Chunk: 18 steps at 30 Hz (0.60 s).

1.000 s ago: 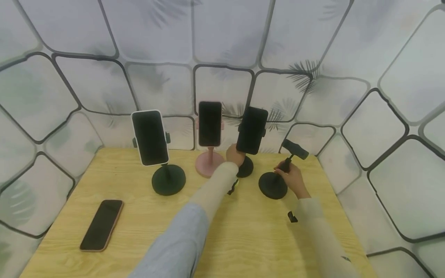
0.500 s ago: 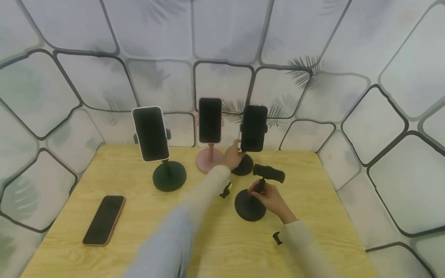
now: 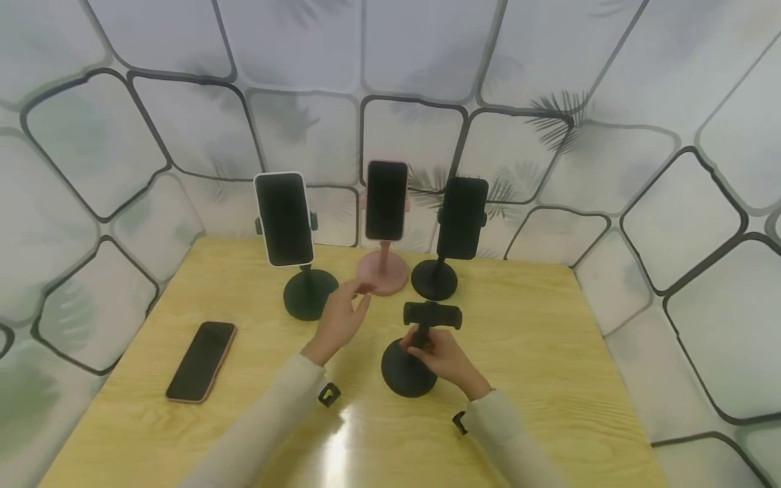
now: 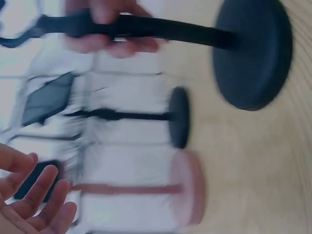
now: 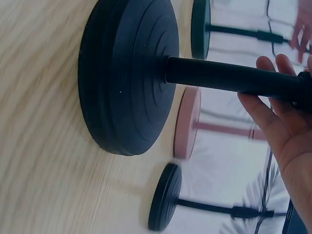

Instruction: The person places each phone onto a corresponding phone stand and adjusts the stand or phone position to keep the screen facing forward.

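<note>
My right hand (image 3: 450, 356) grips the stem of a black phone stand (image 3: 407, 376), whose top clamp (image 3: 433, 314) has no phone in it. In the right wrist view, the fingers and thumb wrap the stem just under its collar, and the round stepped base (image 5: 126, 78) is close over the wood. My left hand (image 3: 338, 317) reaches over the table with spread fingers and holds nothing. Its fingertips overlap the near edge of the pink phone stand (image 3: 393, 274) in the head view. Right of that pink stand is a second black phone stand (image 3: 434, 288).
A dark green stand (image 3: 308, 298) holds a white-framed phone (image 3: 284, 218) at the back left. Dark phones sit in the pink stand and the back black one (image 3: 462, 218). Another phone (image 3: 201, 362) lies flat on the left of the wooden table (image 3: 531, 407). A patterned fabric wall encloses it.
My right hand has brought the black stand leftward and nearer, toward the table's middle. My left hand has let go of the back black stand and withdrawn left; that stand's phone turned slightly.
</note>
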Each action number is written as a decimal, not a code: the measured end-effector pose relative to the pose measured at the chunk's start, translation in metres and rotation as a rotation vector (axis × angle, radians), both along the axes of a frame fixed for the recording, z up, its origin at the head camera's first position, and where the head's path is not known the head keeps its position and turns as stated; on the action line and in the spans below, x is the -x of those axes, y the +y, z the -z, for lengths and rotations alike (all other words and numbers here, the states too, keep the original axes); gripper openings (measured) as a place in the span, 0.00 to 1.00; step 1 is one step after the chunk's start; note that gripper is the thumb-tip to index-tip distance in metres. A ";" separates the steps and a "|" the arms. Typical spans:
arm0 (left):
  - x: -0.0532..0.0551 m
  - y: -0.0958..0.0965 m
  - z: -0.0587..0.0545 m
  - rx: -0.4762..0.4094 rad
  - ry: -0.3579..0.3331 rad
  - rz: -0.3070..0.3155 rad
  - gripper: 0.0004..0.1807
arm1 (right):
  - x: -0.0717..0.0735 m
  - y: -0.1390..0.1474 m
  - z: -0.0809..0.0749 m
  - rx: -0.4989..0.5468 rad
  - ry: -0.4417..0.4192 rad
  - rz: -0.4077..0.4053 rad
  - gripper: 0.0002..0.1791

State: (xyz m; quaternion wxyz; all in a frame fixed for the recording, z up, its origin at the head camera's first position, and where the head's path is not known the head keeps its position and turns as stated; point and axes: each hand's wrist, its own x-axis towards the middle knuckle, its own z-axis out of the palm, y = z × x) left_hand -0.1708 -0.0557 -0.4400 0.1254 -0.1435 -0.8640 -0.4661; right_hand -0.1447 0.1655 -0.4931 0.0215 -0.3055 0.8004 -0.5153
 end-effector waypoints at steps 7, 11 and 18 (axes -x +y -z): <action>-0.037 -0.070 -0.009 0.008 0.040 -0.208 0.09 | -0.003 -0.031 -0.001 -0.063 0.025 -0.050 0.05; -0.043 -0.116 0.010 0.062 -0.109 -0.424 0.10 | -0.004 -0.040 -0.001 -0.074 0.023 -0.036 0.06; -0.059 -0.192 0.052 0.344 -0.493 -0.669 0.32 | -0.006 -0.042 -0.007 -0.052 0.056 -0.007 0.11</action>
